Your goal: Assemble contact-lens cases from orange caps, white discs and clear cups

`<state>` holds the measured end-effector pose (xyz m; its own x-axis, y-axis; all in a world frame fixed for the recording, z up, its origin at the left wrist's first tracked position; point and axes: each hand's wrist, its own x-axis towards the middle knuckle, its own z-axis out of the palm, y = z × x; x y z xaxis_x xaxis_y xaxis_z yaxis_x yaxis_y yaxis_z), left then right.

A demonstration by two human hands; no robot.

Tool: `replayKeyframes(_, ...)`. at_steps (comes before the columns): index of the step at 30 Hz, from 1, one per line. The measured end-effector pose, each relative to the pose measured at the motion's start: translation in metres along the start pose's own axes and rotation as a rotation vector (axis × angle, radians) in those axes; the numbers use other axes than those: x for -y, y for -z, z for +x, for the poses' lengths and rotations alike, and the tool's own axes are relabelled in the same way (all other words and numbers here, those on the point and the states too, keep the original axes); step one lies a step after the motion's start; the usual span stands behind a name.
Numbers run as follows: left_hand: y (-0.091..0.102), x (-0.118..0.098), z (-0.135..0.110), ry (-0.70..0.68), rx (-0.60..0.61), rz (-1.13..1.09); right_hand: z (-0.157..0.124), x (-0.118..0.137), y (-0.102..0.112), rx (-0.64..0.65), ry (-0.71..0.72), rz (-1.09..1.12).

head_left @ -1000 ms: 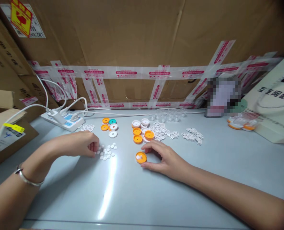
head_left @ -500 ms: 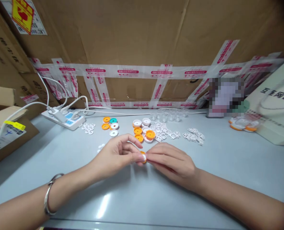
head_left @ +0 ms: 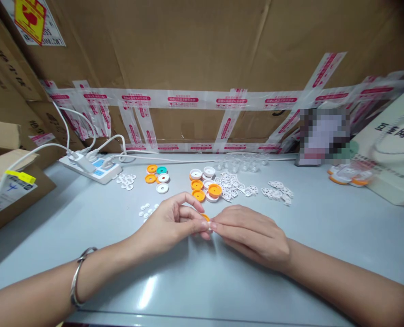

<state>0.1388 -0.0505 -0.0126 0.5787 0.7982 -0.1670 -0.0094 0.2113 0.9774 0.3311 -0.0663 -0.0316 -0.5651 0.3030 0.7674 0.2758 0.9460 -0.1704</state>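
Observation:
My left hand (head_left: 174, 221) is closed, pinching a small orange round cap (head_left: 206, 217) on its edge between thumb and fingers. A small white piece (head_left: 210, 225) shows at the cap's near side, by the left thumb tip. From the other side my right hand (head_left: 254, 234) has its fingers pressed together, their tips at that white piece. Fingers hide much of both parts. Just beyond the hands lies a group of orange and white round caps (head_left: 214, 190). White openwork plastic pieces (head_left: 229, 184) spread beside it.
Clear plastic cups (head_left: 244, 162) stand behind the parts. Further left are more caps (head_left: 162, 188), small white pieces (head_left: 125, 180) and a power strip (head_left: 102, 172) with cables. A phone-like blurred object (head_left: 319, 138) leans near a paper bag (head_left: 389, 150). Large cardboard boxes (head_left: 188, 50) wall the back.
The orange cap has turned, so less of it shows between my fingers. Both hands have shifted slightly to the right in view, still meeting at the part.

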Motion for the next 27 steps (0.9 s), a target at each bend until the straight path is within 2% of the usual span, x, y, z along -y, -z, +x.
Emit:
replayKeyframes(3,0.004,-0.001,-0.001,-0.05,-0.005,0.113,-0.001,-0.003,-0.001,-0.01,-0.037,-0.048)
replayKeyframes(6,0.012,-0.005,-0.004,-0.23,-0.014,0.542,-0.006,-0.01,-0.002,-0.024,-0.138,-0.094)
replayKeyframes(9,0.023,-0.004,-0.006,-0.43,0.043,1.01,-0.011,-0.018,-0.004,-0.004,-0.206,-0.103)
replayKeyframes(12,0.03,0.001,-0.006,-0.517,0.094,1.263,-0.015,-0.022,-0.006,0.074,-0.191,-0.104)
replayKeyframes(17,0.031,0.009,-0.004,-0.484,0.149,1.354,-0.017,-0.022,-0.009,0.204,-0.152,-0.158)
replayKeyframes(27,0.03,0.008,-0.006,-0.476,0.165,1.418,-0.016,-0.022,-0.01,0.251,-0.106,-0.196)
